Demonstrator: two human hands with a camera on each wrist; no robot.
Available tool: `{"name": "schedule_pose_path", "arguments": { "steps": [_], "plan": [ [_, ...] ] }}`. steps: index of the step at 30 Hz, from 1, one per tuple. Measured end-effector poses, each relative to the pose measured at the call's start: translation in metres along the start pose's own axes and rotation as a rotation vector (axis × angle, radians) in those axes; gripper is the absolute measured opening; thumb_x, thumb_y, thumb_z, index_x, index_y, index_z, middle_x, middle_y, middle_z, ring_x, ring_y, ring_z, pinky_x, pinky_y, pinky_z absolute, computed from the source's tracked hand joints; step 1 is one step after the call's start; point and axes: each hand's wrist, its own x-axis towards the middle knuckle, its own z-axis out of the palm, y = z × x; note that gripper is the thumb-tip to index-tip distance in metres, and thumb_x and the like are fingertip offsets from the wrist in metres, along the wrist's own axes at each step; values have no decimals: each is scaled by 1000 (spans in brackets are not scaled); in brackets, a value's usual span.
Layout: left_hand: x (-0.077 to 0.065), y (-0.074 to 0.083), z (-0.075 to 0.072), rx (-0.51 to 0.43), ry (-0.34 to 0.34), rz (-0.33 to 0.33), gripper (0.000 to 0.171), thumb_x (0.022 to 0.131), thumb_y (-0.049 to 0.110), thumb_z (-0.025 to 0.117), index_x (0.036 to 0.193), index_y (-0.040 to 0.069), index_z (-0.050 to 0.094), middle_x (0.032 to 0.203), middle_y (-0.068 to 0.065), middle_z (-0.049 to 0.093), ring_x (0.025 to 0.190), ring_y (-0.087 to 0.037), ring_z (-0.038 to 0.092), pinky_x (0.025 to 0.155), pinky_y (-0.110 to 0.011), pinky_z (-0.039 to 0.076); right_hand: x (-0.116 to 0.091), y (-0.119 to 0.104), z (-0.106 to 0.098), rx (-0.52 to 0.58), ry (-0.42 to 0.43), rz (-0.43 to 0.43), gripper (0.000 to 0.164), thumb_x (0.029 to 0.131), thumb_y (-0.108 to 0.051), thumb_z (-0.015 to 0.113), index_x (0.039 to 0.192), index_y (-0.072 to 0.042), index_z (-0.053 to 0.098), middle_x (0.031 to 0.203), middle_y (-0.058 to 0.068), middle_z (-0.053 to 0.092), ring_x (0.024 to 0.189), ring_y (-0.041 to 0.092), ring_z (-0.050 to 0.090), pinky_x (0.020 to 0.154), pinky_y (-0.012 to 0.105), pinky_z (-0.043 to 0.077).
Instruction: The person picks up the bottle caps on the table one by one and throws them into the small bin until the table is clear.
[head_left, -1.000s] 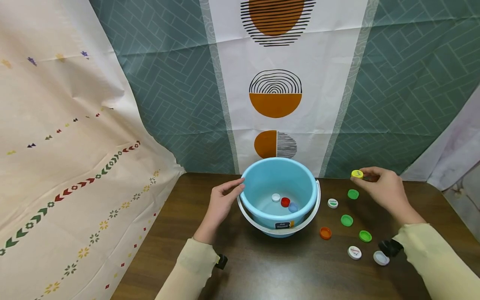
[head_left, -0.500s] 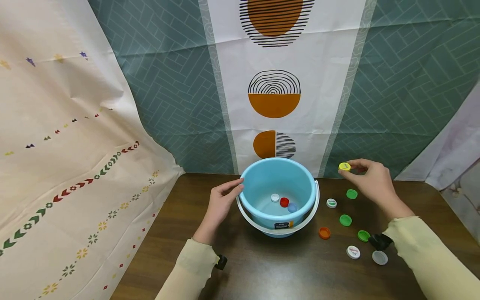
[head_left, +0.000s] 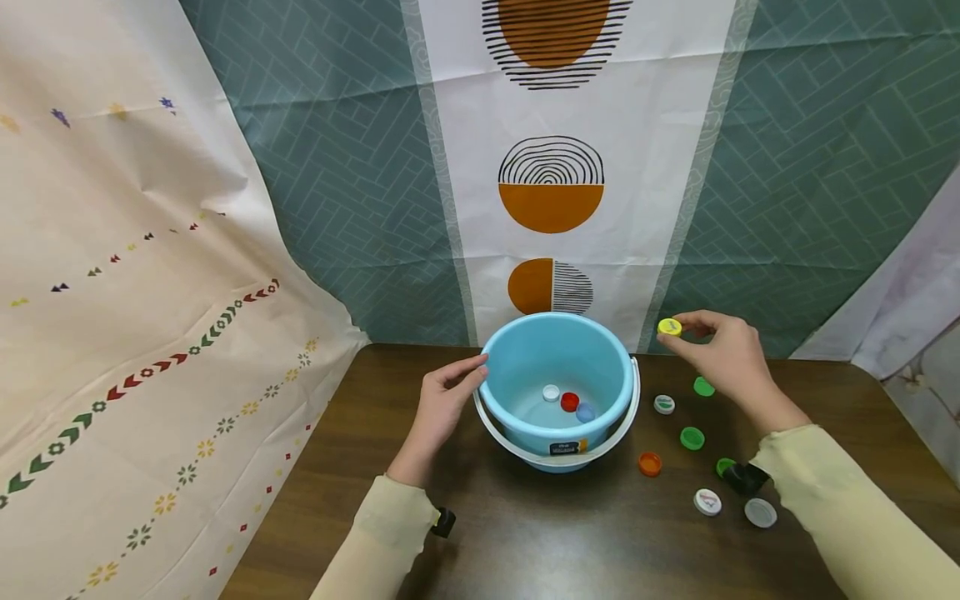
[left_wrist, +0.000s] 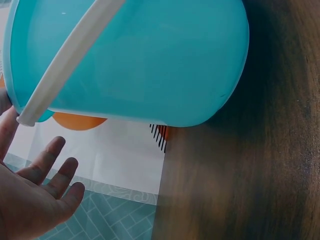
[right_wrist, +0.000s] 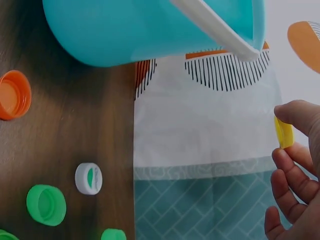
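A light blue bucket (head_left: 517, 425) with a white handle (head_left: 525, 454) stands on the table, the handle lowered to the front. My left hand (head_left: 444, 404) holds its left rim with thumb and forefinger; in the left wrist view the other fingers (left_wrist: 67, 170) spread loosely below. My right hand (head_left: 723, 354) is raised to the right of the bucket and pinches a yellow bottle cap (head_left: 670, 327) between thumb and fingertips. Inside the bucket lie a white cap (head_left: 551, 392), a red cap (head_left: 570, 402) and a blue cap (head_left: 585, 412).
Right of the bucket, several caps lie on the dark wooden table (head_left: 570, 542): an orange cap (head_left: 649, 464), green ones such as this green cap (head_left: 692, 438), and white ones such as this printed white cap (head_left: 707, 502). A patterned curtain (head_left: 352, 208) hangs behind the table.
My right hand has moved left toward the bucket and slightly up, carrying the yellow bottle cap. My left hand stays at the bucket's rim.
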Motion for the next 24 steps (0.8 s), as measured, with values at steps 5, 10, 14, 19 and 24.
{"name": "schedule_pose_path", "arguments": {
  "steps": [5, 10, 14, 19, 24],
  "plan": [
    [0, 1, 0, -4, -2, -2, 33, 89, 16, 64, 118, 1, 64, 120, -19, 64, 101, -14, 63, 81, -24, 53, 2, -10, 4, 13, 3, -21, 52, 76, -55, 69, 109, -16, 67, 101, 10, 68, 96, 24, 54, 61, 30, 43],
    [0, 1, 0, -3, -5, -3, 33, 89, 16, 64, 118, 2, 64, 120, -18, 64, 102, -14, 63, 82, -24, 53, 3, -19, 10, 30, -7, -32, 51, 76, -55, 69, 110, -17, 67, 102, 10, 68, 96, 24, 55, 61, 30, 44],
    [-1, 1, 1, -3, -6, -6, 33, 89, 16, 64, 118, 2, 64, 119, -17, 65, 102, -14, 63, 82, -24, 53, 3, -27, 15, 57, -21, -38, 50, 76, -52, 70, 111, -17, 66, 103, 9, 67, 97, 24, 54, 61, 29, 45],
    [0, 1, 1, -14, -5, -2, 33, 88, 17, 65, 118, 1, 64, 120, -18, 64, 102, -13, 63, 81, -24, 53, 1, -35, 22, 85, -53, -38, 49, 76, -53, 70, 110, -18, 66, 101, 7, 67, 97, 23, 52, 63, 31, 45],
    [1, 0, 1, -20, 3, 1, 33, 88, 16, 65, 118, 1, 64, 120, -19, 63, 102, -13, 63, 81, -24, 53, 2, -45, 27, 100, -65, -50, 51, 76, -55, 69, 110, -18, 66, 101, 6, 67, 96, 24, 53, 66, 31, 46]
  ]
}}
